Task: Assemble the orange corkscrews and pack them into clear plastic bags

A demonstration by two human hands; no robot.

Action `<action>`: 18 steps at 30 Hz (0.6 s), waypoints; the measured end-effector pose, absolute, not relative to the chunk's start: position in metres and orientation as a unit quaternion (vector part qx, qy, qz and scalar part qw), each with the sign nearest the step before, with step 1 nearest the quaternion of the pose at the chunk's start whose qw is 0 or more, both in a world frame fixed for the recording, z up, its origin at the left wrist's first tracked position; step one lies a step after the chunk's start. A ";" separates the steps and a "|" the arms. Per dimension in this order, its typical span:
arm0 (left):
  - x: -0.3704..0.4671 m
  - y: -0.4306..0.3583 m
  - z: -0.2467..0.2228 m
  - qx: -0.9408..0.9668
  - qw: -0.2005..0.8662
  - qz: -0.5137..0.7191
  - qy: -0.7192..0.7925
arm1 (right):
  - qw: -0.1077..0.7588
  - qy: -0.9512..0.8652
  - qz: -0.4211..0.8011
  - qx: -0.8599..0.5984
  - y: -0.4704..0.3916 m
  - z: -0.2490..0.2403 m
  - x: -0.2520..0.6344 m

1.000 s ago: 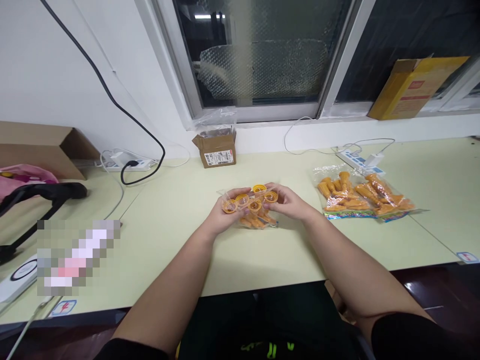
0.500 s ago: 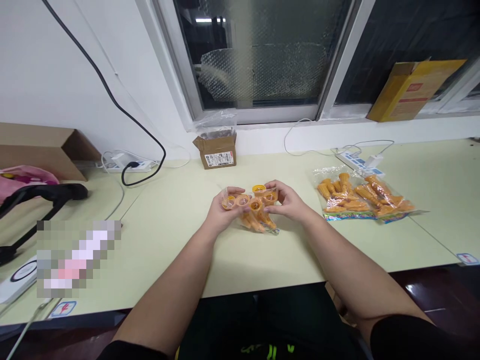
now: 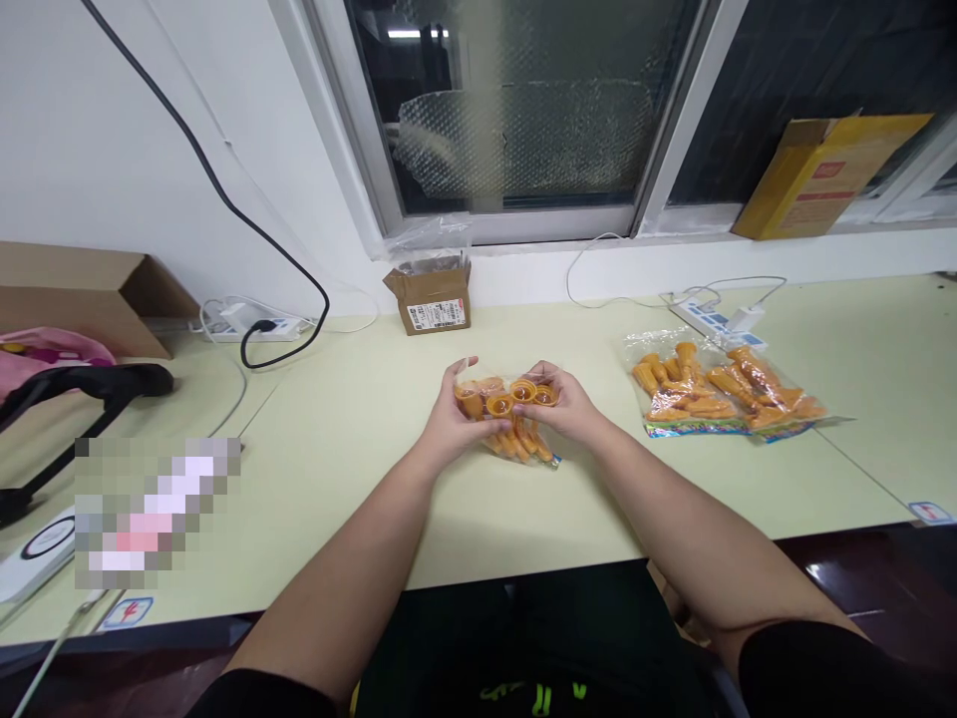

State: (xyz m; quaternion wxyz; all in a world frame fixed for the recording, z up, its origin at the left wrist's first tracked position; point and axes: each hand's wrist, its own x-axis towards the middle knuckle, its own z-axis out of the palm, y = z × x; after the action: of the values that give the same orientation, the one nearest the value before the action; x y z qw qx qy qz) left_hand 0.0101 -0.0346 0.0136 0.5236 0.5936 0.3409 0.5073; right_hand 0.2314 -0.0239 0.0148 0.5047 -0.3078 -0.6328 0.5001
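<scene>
Between my hands is a clear plastic bag (image 3: 515,439) of orange cone-shaped pieces, their round open ends facing up toward me and their narrow ends pointing down at the tabletop. My left hand (image 3: 450,411) is closed around the bag's left side, thumb at the front. On the other side my right hand (image 3: 566,401) grips the bag, its thumb pressed near the round ends. Two more clear bags of orange pieces, a left one (image 3: 682,389) and a right one (image 3: 770,394), lie on the table to the right of my hands.
The pale green table (image 3: 344,499) runs along a wall and window. A small open cardboard box (image 3: 438,299) stands at the back. Power strips (image 3: 718,324) and cables lie near the wall. At left are a larger carton (image 3: 75,289) and a black frame (image 3: 90,399).
My hands have shifted the orange pieces inside the bag, so the round ends now sit closer together. My left fingers have lifted and spread somewhat. The other bags stay put.
</scene>
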 end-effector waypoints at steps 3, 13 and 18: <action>0.014 -0.034 0.014 0.589 0.501 0.524 0.357 | 0.497 -0.639 0.495 -0.315 -0.026 0.017 0.231; 0.010 -0.033 0.016 0.573 0.526 0.500 0.381 | 0.460 -0.666 0.510 -0.292 -0.027 0.018 0.234; 0.010 -0.033 0.020 0.568 0.534 0.500 0.377 | 0.472 -0.651 0.522 -0.285 -0.027 0.014 0.231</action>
State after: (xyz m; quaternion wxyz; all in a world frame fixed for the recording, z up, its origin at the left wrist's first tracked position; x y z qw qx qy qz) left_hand 0.0104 -0.0325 0.0196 0.5339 0.5680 0.3775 0.4999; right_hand 0.2309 -0.0274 0.0135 0.4722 -0.2846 -0.6508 0.5220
